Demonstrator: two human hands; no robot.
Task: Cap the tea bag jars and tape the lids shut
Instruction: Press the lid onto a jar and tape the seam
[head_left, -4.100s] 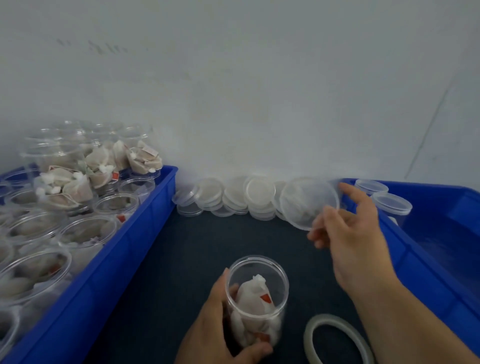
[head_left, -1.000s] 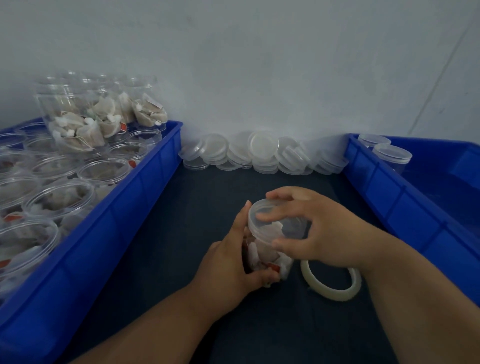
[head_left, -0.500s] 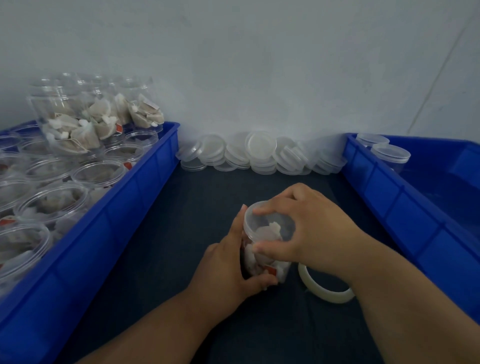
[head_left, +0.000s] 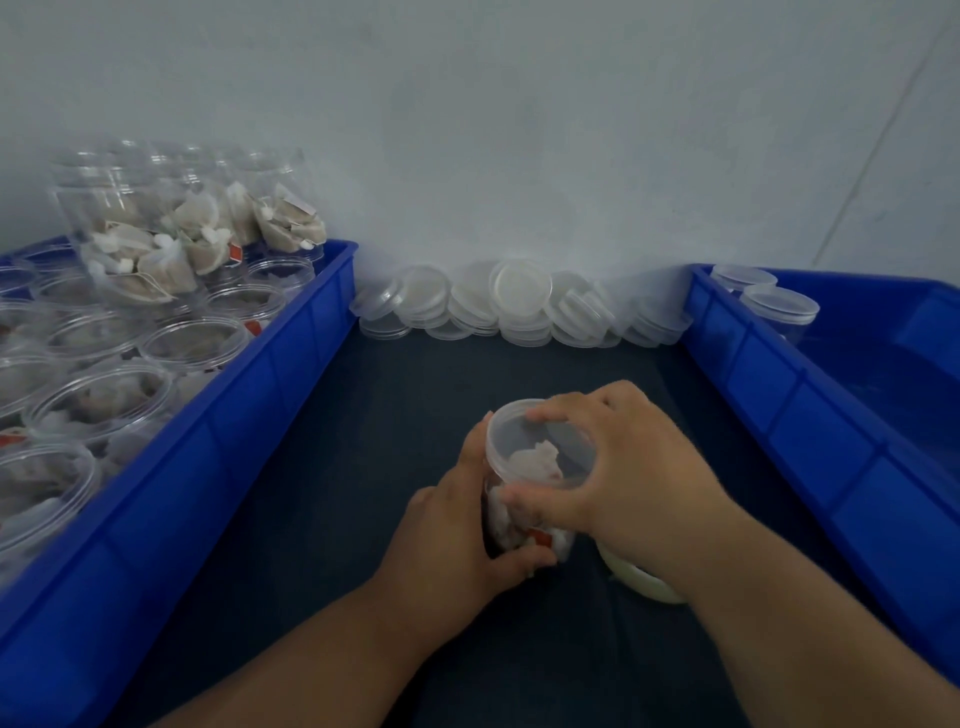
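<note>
A clear jar of tea bags (head_left: 519, 525) stands on the dark mat near the front centre. My left hand (head_left: 452, 535) grips its body from the left. A clear lid (head_left: 535, 441) sits on the jar's mouth, and my right hand (head_left: 634, 462) holds that lid by its rim with curled fingers and thumb. A roll of clear tape (head_left: 641, 584) lies on the mat just right of the jar, mostly hidden under my right wrist.
A blue bin (head_left: 249, 441) at the left holds several open jars of tea bags, some stacked. Loose clear lids (head_left: 519, 306) are piled along the wall at the back. The blue bin (head_left: 779, 395) at the right holds two capped jars (head_left: 774, 306).
My right hand brought a lid from the back pile onto the jar and has kept gripping it there. Over the last second both hands and the jar barely shifted.
</note>
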